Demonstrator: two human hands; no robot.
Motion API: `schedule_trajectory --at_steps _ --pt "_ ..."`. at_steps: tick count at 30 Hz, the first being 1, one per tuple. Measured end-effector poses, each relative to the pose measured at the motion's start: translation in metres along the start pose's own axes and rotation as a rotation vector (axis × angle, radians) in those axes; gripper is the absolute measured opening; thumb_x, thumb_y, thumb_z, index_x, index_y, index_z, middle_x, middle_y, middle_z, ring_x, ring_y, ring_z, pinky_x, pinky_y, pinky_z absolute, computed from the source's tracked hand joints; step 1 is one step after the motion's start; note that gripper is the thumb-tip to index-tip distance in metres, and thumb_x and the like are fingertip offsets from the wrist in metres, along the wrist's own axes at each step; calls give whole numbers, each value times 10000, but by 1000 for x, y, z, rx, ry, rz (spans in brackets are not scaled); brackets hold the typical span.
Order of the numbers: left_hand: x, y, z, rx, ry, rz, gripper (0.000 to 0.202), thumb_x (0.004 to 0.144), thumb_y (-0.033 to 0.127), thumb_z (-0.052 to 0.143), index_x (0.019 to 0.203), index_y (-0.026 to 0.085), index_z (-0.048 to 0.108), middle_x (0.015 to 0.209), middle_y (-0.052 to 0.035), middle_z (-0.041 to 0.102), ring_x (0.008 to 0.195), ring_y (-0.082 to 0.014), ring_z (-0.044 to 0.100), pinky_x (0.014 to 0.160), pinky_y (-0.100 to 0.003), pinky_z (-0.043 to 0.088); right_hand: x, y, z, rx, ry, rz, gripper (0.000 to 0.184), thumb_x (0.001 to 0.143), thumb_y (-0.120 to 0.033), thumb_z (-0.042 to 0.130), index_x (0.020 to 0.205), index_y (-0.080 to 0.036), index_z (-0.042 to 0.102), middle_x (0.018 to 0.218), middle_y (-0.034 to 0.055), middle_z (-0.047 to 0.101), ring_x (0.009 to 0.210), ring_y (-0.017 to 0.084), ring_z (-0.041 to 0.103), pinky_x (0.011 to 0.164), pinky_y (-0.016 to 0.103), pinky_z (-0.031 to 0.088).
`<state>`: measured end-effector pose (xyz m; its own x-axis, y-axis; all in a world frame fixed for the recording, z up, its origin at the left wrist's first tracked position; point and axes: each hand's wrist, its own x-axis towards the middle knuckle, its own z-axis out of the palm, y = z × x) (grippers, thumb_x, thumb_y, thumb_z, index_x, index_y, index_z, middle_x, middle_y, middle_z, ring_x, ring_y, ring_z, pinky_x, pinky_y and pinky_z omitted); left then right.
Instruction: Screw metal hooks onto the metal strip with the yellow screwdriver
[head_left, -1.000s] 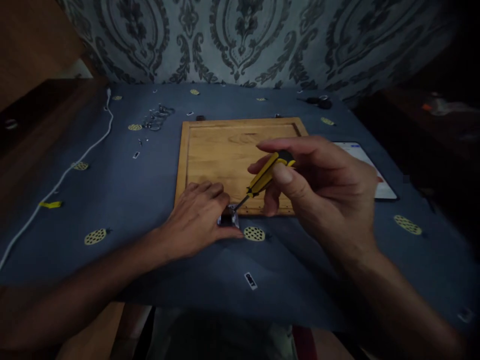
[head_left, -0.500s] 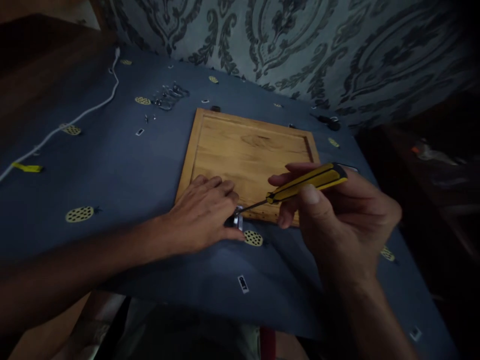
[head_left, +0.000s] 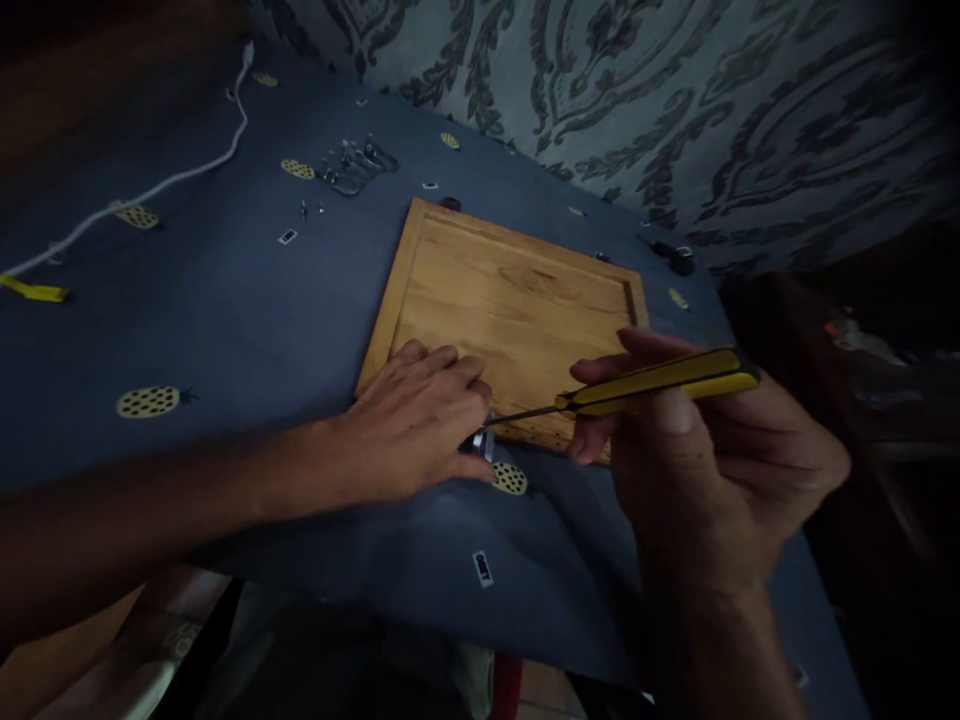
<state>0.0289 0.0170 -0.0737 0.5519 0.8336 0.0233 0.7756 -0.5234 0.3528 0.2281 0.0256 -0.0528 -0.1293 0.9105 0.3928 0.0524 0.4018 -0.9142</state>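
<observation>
My right hand (head_left: 720,450) is closed around the yellow and black handle of a screwdriver (head_left: 660,385). The thin shaft slants left and down, its tip at a small shiny metal fitting (head_left: 484,445) on the near edge of a framed wooden panel (head_left: 487,290). My left hand (head_left: 420,420) lies over the panel's near left corner, fingers curled on the wood and thumb below, closed about the fitting. My fingers hide much of the fitting, so its exact kind and the screw are not clear. A row of small dark holes runs along the near edge to its right.
Several metal fittings (head_left: 356,168) lie in a pile at the back left, with small screws (head_left: 304,210) nearby. A white cable (head_left: 172,182) with a yellow tag (head_left: 34,291) crosses the left side. A dark object (head_left: 675,255) sits at the back right, near the patterned wall (head_left: 637,90).
The screwdriver handle has swung to the right and lies flatter, my right hand moving with it. Its tip stays at the fitting. My left hand keeps its place on the panel; the view has shifted slightly.
</observation>
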Motion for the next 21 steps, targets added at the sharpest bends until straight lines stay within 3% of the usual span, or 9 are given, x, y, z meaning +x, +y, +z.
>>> schedule_trajectory --at_steps 6,13,21 --pt "1 1 -1 -4 -7 -3 514 816 616 793 1042 161 713 1035 -68 647 1071 -286 603 949 -400 412 -1 -2 1 25 33 -4 118 848 -235 820 961 -266 837 935 64 817 478 157 674 393 300 569" --pt "-1 -1 3 -1 24 4 505 815 617 794 1031 167 720 1078 -76 651 1095 -284 599 968 -390 398 1 -3 3 -21 47 -32 209 859 -250 801 1064 -268 839 902 67 820 428 145 629 393 314 579" --pt "0 0 0 -34 -3 -1 495 830 607 787 1062 174 730 1065 -70 652 1080 -279 592 955 -389 392 -1 -3 3 -5 37 -41 91 839 -225 812 920 -261 831 906 58 812 424 150 630 363 310 557"
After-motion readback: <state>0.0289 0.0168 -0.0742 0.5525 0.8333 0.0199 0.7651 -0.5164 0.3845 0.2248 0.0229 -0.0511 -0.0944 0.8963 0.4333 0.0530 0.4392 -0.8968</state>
